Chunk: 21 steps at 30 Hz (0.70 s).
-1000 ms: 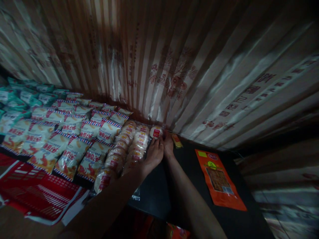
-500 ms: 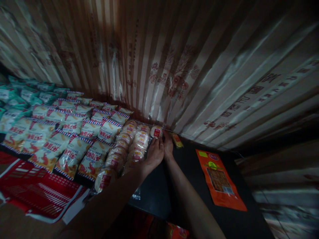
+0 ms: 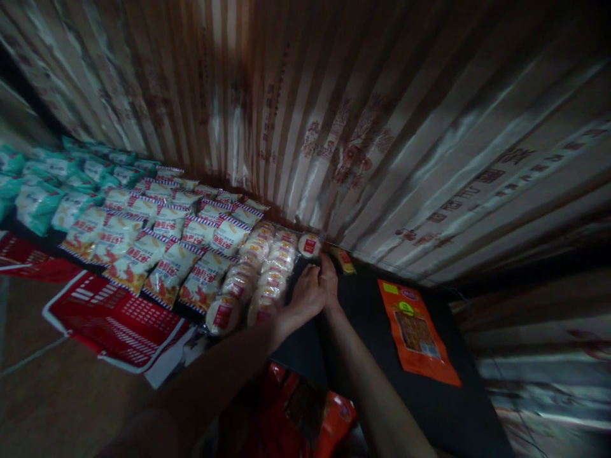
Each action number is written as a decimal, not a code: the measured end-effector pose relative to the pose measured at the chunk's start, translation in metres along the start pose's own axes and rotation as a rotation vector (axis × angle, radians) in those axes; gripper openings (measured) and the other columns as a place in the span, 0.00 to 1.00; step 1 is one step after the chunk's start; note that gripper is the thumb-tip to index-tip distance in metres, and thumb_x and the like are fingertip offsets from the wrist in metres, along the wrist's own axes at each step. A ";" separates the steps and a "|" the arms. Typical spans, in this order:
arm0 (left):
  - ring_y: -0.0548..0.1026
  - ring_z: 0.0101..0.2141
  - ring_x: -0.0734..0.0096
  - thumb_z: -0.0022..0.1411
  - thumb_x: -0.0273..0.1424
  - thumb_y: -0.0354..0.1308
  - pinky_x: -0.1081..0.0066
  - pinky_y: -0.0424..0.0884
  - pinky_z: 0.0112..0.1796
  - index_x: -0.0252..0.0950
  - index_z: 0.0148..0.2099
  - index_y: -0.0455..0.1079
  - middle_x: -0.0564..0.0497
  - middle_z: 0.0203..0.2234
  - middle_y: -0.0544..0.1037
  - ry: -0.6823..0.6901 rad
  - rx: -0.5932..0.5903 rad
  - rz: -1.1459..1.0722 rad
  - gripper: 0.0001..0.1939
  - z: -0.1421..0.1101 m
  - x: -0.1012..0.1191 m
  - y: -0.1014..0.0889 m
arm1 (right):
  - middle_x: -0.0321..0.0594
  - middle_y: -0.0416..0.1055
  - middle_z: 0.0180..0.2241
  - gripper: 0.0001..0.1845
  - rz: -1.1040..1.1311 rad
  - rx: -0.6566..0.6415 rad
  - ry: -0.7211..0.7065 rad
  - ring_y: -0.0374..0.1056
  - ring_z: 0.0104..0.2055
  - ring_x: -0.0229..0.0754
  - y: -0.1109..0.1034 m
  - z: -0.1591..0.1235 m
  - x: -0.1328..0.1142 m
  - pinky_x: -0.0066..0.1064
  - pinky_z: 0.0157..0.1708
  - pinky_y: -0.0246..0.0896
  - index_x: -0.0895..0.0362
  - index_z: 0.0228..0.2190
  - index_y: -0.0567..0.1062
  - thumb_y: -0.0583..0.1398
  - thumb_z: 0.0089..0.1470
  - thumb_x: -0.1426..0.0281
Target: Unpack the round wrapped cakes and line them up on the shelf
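Observation:
My left hand (image 3: 308, 294) and my right hand (image 3: 329, 280) are side by side over the dark tabletop, touching or nearly so. The left fingers are curled, and what they hold, if anything, is hidden. The right fingers point away from me, partly hidden and too dim to read. Just beyond them lies a round wrapped cracker pack (image 3: 309, 245) with a red label, at the back edge. Left of my hands, more round wrapped packs (image 3: 273, 280) lie overlapping in two rows. A small yellow packet (image 3: 344, 261) rests right of my right fingers.
White snack bags (image 3: 167, 270) and teal bags (image 3: 41, 203) stand in rows leftward. An orange snack pouch (image 3: 420, 334) lies on the black table (image 3: 363, 318). Red baskets (image 3: 117, 318) are below the front edge, with orange packages (image 3: 337, 416) beneath my arms. Pleated printed sheeting (image 3: 267, 121) hangs behind.
My hands have drawn back slightly from the round pack at the head of the new row, which now shows whole. The view has shifted, revealing more of the floor and the orange packages below.

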State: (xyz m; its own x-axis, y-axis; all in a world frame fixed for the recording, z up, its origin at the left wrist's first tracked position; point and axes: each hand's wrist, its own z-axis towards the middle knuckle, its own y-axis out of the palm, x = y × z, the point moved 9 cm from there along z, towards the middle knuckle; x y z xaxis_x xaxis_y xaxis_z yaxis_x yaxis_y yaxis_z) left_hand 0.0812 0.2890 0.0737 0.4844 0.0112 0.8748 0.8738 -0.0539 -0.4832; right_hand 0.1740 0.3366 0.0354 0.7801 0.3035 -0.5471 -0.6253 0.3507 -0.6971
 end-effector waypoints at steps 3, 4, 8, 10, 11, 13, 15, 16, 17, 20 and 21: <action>0.63 0.58 0.60 0.62 0.24 0.45 0.65 0.58 0.59 0.21 0.55 0.65 0.34 0.56 0.67 0.017 -0.015 0.027 0.21 -0.018 0.004 -0.006 | 0.51 0.66 0.52 0.24 0.056 -0.035 0.054 0.60 0.56 0.50 -0.006 -0.014 -0.005 0.46 0.55 0.58 0.59 0.49 0.70 0.51 0.50 0.70; 0.64 0.58 0.60 0.61 0.24 0.45 0.65 0.59 0.59 0.21 0.55 0.65 0.33 0.56 0.67 0.029 -0.016 0.036 0.21 -0.026 0.006 -0.008 | 0.51 0.66 0.52 0.24 0.078 -0.045 0.060 0.60 0.56 0.49 -0.008 -0.019 -0.008 0.46 0.55 0.58 0.59 0.49 0.70 0.51 0.50 0.71; 0.65 0.57 0.59 0.62 0.26 0.46 0.62 0.61 0.58 0.24 0.54 0.66 0.35 0.56 0.67 0.124 0.021 0.075 0.20 -0.059 0.010 -0.016 | 0.50 0.67 0.52 0.24 0.180 -0.052 0.072 0.62 0.56 0.46 -0.022 -0.046 -0.027 0.44 0.56 0.58 0.59 0.48 0.71 0.49 0.50 0.71; 0.65 0.57 0.60 0.63 0.27 0.45 0.62 0.62 0.58 0.26 0.54 0.66 0.36 0.56 0.67 0.197 0.049 0.086 0.20 -0.079 0.009 -0.020 | 0.50 0.67 0.52 0.24 0.218 -0.042 0.079 0.62 0.55 0.46 -0.030 -0.063 -0.040 0.43 0.56 0.58 0.59 0.48 0.70 0.49 0.50 0.70; 0.65 0.57 0.61 0.63 0.27 0.44 0.61 0.62 0.58 0.27 0.54 0.66 0.38 0.55 0.68 0.240 0.065 0.091 0.20 -0.090 0.009 -0.024 | 0.49 0.67 0.52 0.24 0.227 -0.035 0.084 0.62 0.55 0.45 -0.034 -0.072 -0.047 0.43 0.56 0.58 0.59 0.48 0.70 0.49 0.51 0.70; 0.64 0.57 0.61 0.64 0.27 0.43 0.58 0.60 0.59 0.28 0.54 0.66 0.39 0.54 0.69 0.328 0.114 0.117 0.20 -0.113 0.005 -0.032 | 0.49 0.66 0.53 0.23 0.222 -0.018 0.100 0.62 0.56 0.45 -0.039 -0.090 -0.062 0.43 0.56 0.57 0.58 0.50 0.69 0.48 0.53 0.69; 0.58 0.61 0.61 0.64 0.26 0.43 0.54 0.57 0.60 0.29 0.54 0.66 0.41 0.55 0.69 0.412 0.165 0.163 0.20 -0.135 -0.001 -0.043 | 0.51 0.64 0.55 0.23 0.184 -0.006 0.108 0.60 0.57 0.46 -0.040 -0.107 -0.079 0.44 0.56 0.56 0.59 0.50 0.68 0.48 0.56 0.67; 0.55 0.62 0.60 0.64 0.25 0.42 0.53 0.56 0.60 0.29 0.55 0.65 0.41 0.57 0.67 0.430 0.196 0.189 0.20 -0.145 -0.007 -0.049 | 0.51 0.63 0.56 0.23 0.156 -0.004 0.104 0.59 0.58 0.47 -0.039 -0.115 -0.087 0.45 0.56 0.56 0.59 0.51 0.68 0.47 0.57 0.65; 0.52 0.63 0.60 0.63 0.24 0.43 0.53 0.56 0.61 0.29 0.55 0.65 0.40 0.58 0.65 0.434 0.228 0.217 0.20 -0.153 -0.014 -0.056 | 0.52 0.62 0.57 0.23 0.127 -0.007 0.096 0.57 0.59 0.47 -0.036 -0.122 -0.096 0.46 0.56 0.55 0.59 0.51 0.68 0.47 0.58 0.64; 0.43 0.65 0.57 0.62 0.22 0.43 0.50 0.54 0.61 0.30 0.56 0.64 0.40 0.62 0.58 0.414 0.331 0.329 0.21 -0.171 -0.037 -0.080 | 0.53 0.58 0.59 0.24 0.057 -0.029 0.057 0.52 0.62 0.50 -0.026 -0.139 -0.120 0.49 0.57 0.53 0.60 0.53 0.67 0.47 0.61 0.61; 0.42 0.66 0.56 0.62 0.21 0.43 0.49 0.53 0.61 0.30 0.57 0.62 0.39 0.63 0.56 0.407 0.375 0.373 0.22 -0.175 -0.045 -0.089 | 0.53 0.56 0.61 0.25 0.038 -0.040 0.039 0.49 0.63 0.50 -0.022 -0.142 -0.127 0.50 0.57 0.52 0.60 0.54 0.66 0.47 0.61 0.61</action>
State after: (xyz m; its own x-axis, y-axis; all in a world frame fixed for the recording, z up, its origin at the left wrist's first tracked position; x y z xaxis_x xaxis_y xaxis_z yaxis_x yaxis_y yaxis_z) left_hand -0.0255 0.1189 0.0836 0.7666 -0.3227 0.5551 0.6420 0.3710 -0.6710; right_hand 0.0915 0.1645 0.0538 0.7566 0.2807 -0.5906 -0.6538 0.3035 -0.6932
